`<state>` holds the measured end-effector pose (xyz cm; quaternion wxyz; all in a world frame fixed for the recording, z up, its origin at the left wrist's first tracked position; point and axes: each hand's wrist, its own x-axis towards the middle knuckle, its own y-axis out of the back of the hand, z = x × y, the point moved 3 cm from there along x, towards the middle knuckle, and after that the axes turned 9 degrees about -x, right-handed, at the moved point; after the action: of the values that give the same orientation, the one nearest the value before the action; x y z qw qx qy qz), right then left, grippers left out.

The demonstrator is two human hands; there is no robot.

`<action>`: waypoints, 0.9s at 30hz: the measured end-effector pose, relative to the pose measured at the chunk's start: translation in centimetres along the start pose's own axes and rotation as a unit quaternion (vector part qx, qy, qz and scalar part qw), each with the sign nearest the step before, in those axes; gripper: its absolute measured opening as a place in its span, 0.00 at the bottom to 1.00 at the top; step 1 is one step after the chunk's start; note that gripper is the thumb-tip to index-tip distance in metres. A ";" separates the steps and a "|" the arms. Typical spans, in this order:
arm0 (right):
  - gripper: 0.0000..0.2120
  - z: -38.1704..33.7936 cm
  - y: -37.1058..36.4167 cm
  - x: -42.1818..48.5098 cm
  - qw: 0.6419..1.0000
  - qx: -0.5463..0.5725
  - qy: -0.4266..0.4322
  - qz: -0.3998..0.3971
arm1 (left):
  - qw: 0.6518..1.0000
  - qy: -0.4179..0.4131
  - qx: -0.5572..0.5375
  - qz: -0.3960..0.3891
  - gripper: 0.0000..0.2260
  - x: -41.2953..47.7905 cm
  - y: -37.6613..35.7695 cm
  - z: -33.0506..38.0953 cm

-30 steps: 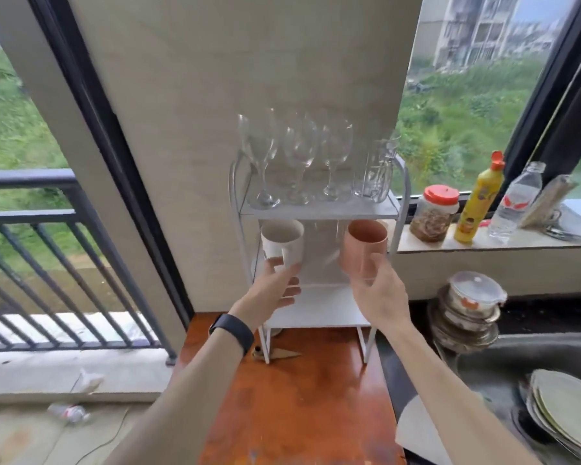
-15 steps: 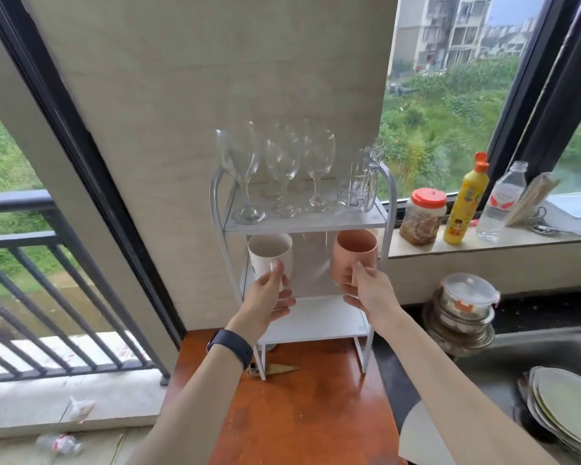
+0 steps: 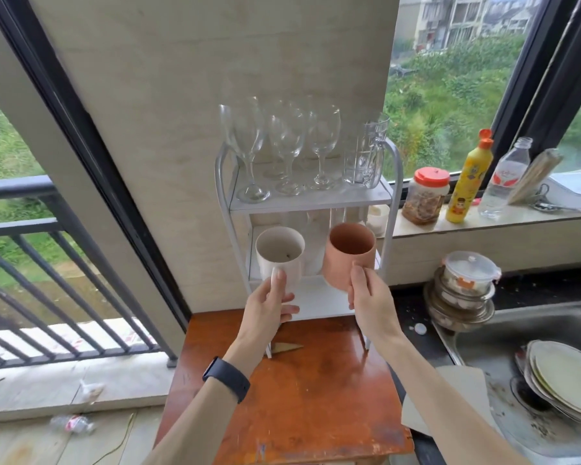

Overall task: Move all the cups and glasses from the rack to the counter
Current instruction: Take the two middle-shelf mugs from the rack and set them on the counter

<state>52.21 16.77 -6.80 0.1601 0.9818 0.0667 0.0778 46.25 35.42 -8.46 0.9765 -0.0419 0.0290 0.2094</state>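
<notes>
L hand (image 3: 269,307) gripped white cup (image 3: 280,255), thumb on near wall; R hand (image 3: 371,303) gripped pink cup (image 3: 348,258) low on its side. Both cups were tilted, in front of the rack (image 3: 311,202) at lower-shelf level. Prob. light, stiff, smooth. Wine glasses (image 3: 284,142) on top shelf looked fragile: take by stem.

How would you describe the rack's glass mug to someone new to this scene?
Find the white rack against the wall. On its top shelf, the glass mug stands at the right end, nearest the window. Unlike the stemmed wine glasses beside it, it has no stem and a handle.
</notes>
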 end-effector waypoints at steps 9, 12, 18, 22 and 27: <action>0.13 3.5 2.8 -7.4 1.000 -0.003 -0.009 0.023 | 0.994 -0.016 0.059 -0.089 0.14 -5.1 -2.5 -2.4; 0.16 6.1 5.8 -9.5 0.998 -0.013 -0.032 0.055 | 0.988 -0.002 0.073 -0.135 0.10 -6.8 -5.9 -3.8; 0.20 10.9 14.9 -15.0 0.980 -0.055 -0.085 0.170 | 0.959 0.017 0.100 -0.264 0.24 -10.7 -16.0 -6.3; 0.19 13.0 23.6 -20.7 0.955 -0.056 -0.120 0.265 | 0.927 0.020 0.123 -0.354 0.23 -15.1 -25.2 -7.3; 0.20 14.3 35.8 -30.2 0.909 -0.082 -0.148 0.382 | 0.877 0.003 0.130 -0.463 0.23 -24.7 -38.2 -7.5</action>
<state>28.94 -25.96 -12.54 0.2060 0.9159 -0.3446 -0.0078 39.20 -9.99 -11.42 0.9584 0.0758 0.0366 -0.2726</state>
